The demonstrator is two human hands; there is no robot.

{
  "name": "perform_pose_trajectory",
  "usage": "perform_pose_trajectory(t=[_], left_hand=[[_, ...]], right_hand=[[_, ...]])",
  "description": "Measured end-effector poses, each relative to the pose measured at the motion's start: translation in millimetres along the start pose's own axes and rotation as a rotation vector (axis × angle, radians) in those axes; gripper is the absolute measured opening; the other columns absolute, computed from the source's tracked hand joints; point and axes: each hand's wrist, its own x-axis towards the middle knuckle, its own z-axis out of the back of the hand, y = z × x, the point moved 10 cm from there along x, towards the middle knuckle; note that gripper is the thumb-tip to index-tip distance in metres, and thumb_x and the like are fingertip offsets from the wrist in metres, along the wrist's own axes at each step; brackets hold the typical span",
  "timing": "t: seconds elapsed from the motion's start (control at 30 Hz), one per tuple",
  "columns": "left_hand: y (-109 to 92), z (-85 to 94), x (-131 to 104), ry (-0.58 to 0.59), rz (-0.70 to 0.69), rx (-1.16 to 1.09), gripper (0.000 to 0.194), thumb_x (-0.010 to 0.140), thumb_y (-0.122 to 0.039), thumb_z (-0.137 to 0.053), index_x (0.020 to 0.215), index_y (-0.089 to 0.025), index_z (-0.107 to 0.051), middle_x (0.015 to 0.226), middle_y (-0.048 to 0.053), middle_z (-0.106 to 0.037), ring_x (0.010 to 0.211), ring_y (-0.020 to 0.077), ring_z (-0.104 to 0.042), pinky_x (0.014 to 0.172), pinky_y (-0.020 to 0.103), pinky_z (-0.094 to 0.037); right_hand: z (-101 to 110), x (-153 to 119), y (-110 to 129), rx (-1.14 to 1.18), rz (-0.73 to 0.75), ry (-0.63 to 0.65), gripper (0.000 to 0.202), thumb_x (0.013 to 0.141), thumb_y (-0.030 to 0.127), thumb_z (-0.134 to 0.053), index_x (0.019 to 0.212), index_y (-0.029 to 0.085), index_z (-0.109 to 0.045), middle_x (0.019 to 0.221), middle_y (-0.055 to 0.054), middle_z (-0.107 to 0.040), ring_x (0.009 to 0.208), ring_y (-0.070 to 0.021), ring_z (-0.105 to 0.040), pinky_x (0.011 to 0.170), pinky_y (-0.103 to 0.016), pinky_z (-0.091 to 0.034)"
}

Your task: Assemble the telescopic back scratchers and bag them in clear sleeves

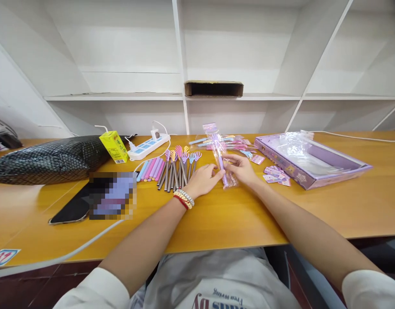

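Observation:
Between my hands is a purple back scratcher in a clear plastic bag (220, 161), with a printed card at its top end. The thumb and fingers of my left hand (204, 179) pinch its lower part from the left. My right hand (241, 168) is closed on the bag's right side, its fingertips partly hidden by the plastic. Several back scratcher heads on metal rods (175, 169) lie left of my left hand, their claw ends pointing away. Pastel handle tubes (150, 168) lie in a row beside them. Behind my hands is a pile of bagged back scratchers (238, 143).
A purple open box (300, 175) with clear plastic inside stands right, near small printed cards (276, 175). Left are a power strip (149, 146), yellow drink carton (113, 146), black wrapped bundle (52, 159) and phone (71, 201). A white cable (97, 238) crosses the front left. Shelves rise behind.

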Motion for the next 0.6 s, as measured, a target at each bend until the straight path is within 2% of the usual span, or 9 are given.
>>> perform_pose_trajectory(t=[0.1, 0.2, 0.33, 0.43, 0.5, 0.53, 0.6], left_hand=[[6.4, -4.2, 1.1, 0.025, 0.025, -0.030, 0.041, 0.086, -0.054, -0.039, 0.102, -0.019, -0.055, 0.092, 0.005, -0.065, 0.083, 0.0194, -0.061, 0.071, 0.030, -0.044], [14.3, -7.4, 3.1, 0.023, 0.062, -0.082, 0.035, 0.085, -0.049, -0.045, 0.100, -0.018, -0.053, 0.092, 0.006, -0.066, 0.080, 0.0190, -0.061, 0.069, 0.029, -0.044], [20.6, -9.4, 5.4, 0.010, 0.105, -0.150, 0.028, 0.085, -0.040, -0.048, 0.100, -0.017, -0.053, 0.081, 0.004, -0.066, 0.071, 0.0179, -0.060, 0.064, 0.029, -0.044], [17.7, -6.7, 5.8, -0.007, 0.087, -0.175, 0.027, 0.085, -0.035, -0.047, 0.104, -0.017, -0.055, 0.081, 0.004, -0.065, 0.071, 0.0174, -0.060, 0.065, 0.029, -0.043], [13.9, -2.1, 5.2, -0.039, 0.064, -0.191, 0.029, 0.085, -0.032, -0.047, 0.109, -0.017, -0.055, 0.083, 0.004, -0.065, 0.072, 0.0169, -0.060, 0.067, 0.028, -0.043], [11.9, -0.5, 4.8, -0.048, 0.054, -0.203, 0.031, 0.085, -0.031, -0.046, 0.112, -0.017, -0.054, 0.082, 0.003, -0.065, 0.071, 0.0164, -0.059, 0.066, 0.028, -0.043], [6.3, -0.8, 4.0, -0.033, 0.019, -0.244, 0.034, 0.086, -0.031, -0.046, 0.116, -0.017, -0.052, 0.082, 0.003, -0.065, 0.070, 0.0152, -0.058, 0.065, 0.027, -0.043]], right_hand=[[-15.1, -3.2, -0.2, 0.027, -0.001, 0.137, 0.042, 0.070, 0.029, -0.062, 0.110, 0.016, -0.062, 0.107, -0.008, -0.066, 0.087, -0.0184, -0.064, 0.079, -0.032, -0.050], [-23.1, -6.1, -1.7, -0.068, 0.025, 0.224, 0.047, 0.071, 0.027, -0.063, 0.116, 0.018, -0.059, 0.113, -0.007, -0.063, 0.079, -0.0153, -0.062, 0.077, -0.032, -0.050], [-20.8, -5.2, -4.8, -0.086, 0.052, 0.198, 0.058, 0.071, 0.029, -0.066, 0.125, 0.021, -0.047, 0.114, -0.008, -0.062, 0.066, -0.0110, -0.058, 0.065, -0.028, -0.050], [-6.4, -0.1, -11.4, 0.044, 0.014, 0.068, 0.065, 0.070, 0.034, -0.068, 0.126, 0.025, -0.037, 0.105, -0.006, -0.063, 0.062, -0.0108, -0.058, 0.051, -0.023, -0.047], [4.7, 2.9, -18.7, 0.079, -0.041, -0.007, 0.062, 0.070, 0.040, -0.068, 0.122, 0.024, -0.037, 0.093, -0.003, -0.064, 0.059, -0.0115, -0.059, 0.045, -0.022, -0.044], [7.0, 3.8, -22.3, 0.079, -0.072, -0.004, 0.060, 0.071, 0.043, -0.067, 0.119, 0.023, -0.038, 0.085, -0.002, -0.064, 0.056, -0.0121, -0.059, 0.043, -0.021, -0.042], [2.7, 4.2, -26.7, 0.063, -0.110, 0.090, 0.053, 0.072, 0.047, -0.065, 0.114, 0.021, -0.045, 0.071, 0.001, -0.062, 0.052, -0.0128, -0.058, 0.041, -0.021, -0.040]])
